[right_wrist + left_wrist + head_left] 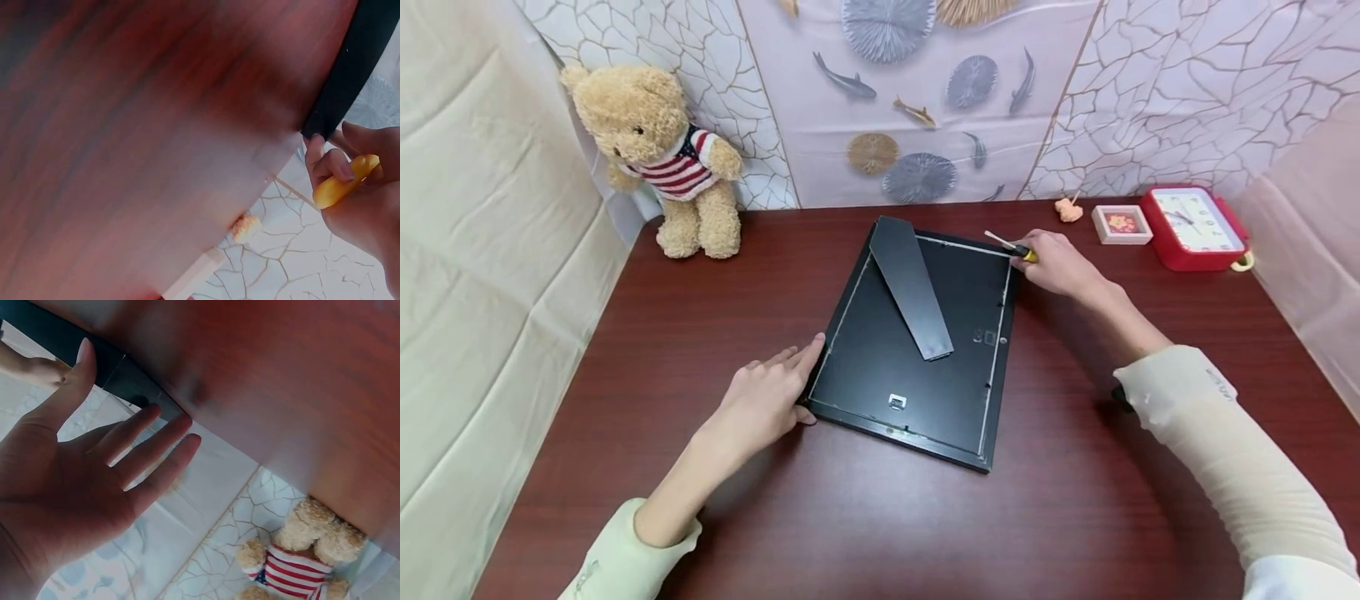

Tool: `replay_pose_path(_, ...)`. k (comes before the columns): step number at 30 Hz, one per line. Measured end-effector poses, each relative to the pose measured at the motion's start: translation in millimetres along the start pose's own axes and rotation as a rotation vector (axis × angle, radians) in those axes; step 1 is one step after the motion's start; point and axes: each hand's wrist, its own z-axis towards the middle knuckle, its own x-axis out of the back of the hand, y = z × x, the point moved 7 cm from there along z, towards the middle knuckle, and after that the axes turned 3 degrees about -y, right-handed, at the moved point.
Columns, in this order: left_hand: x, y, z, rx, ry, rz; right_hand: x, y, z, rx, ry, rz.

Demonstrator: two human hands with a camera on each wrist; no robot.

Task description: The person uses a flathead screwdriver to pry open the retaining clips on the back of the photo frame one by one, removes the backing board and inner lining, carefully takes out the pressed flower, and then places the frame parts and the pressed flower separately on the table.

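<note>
A black picture frame (865,358) lies back side up on the table, its easel leg (913,287) slanting across the backing board. At the frame's lower left corner my left hand (767,392) touches the side, fingers mostly straight and thumb near the bottom edge. In the left wrist view that hand (81,469) is spread beside the frame's edge (119,369). My right hand (1056,260) grips a screwdriver (1028,255) with a yellow and black handle, its shaft pointing up and left. Fingers of this hand also touch the frame's upper right corner; the yellow handle (340,187) crosses the palm.
A teddy bear (662,158) in a striped shirt sits at the back left. Along the back right are a small pink figure (1068,210), a small white-framed box (1122,225) and a red clock (1195,229). A dark object (1122,398) lies partly hidden by the right sleeve.
</note>
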Motion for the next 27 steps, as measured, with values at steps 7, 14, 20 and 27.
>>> replay_pose_path(7,9.7,-18.2,8.9,0.037,0.109,0.081,11.9,2.3,-20.6,0.003,-0.055,-0.047)
replay_pose_path(14,14.9,-37.8,21.2,0.143,0.206,0.114,7.8,1.9,-47.1,0.044,-0.107,-0.072)
replay_pose_path(20,7.8,-48.4,27.5,0.246,0.087,0.051,37.7,-68.4,-83.8,0.052,-0.203,-0.03)
replay_pose_path(27,-3.2,-64.5,49.1,0.233,0.05,-0.041,17.5,-34.4,-105.3,-0.03,-0.286,-0.117)
